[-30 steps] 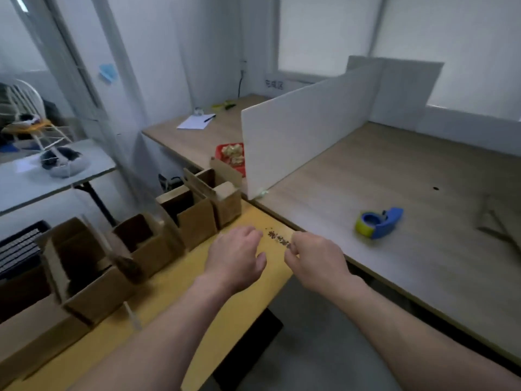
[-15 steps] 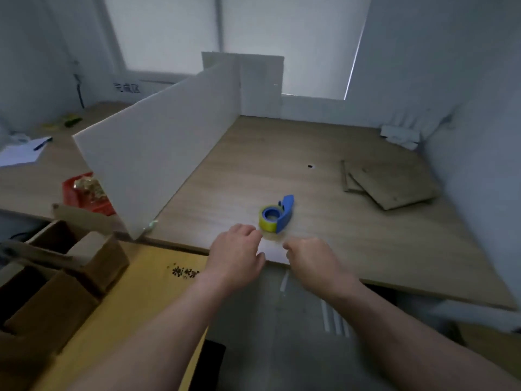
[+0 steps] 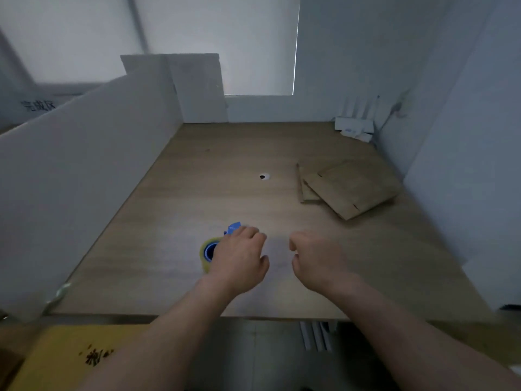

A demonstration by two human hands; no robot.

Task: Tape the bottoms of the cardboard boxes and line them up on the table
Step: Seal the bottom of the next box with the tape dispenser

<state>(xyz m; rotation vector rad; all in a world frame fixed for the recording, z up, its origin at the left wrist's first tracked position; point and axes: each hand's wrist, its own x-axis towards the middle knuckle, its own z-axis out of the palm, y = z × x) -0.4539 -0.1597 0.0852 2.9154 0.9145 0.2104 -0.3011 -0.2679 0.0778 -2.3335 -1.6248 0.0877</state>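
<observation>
Both hands hover near the tabletop's (image 3: 169, 277) front edge, the left one over the tape dispenser.

Nearest, at lower left, lies a yellow surface (image 3: 53, 359). At centre the left hand (image 3: 239, 259) covers part of a blue tape dispenser (image 3: 208, 253), its grip wide and thumb out sideways; contact cannot be told. Just right of it, the right hand (image 3: 318, 258) is loosely curled, its grip narrow and holding nothing. Farther right, the flattened cardboard boxes (image 3: 348, 187) lie stacked. A white partition (image 3: 84, 179) lines the left.
</observation>
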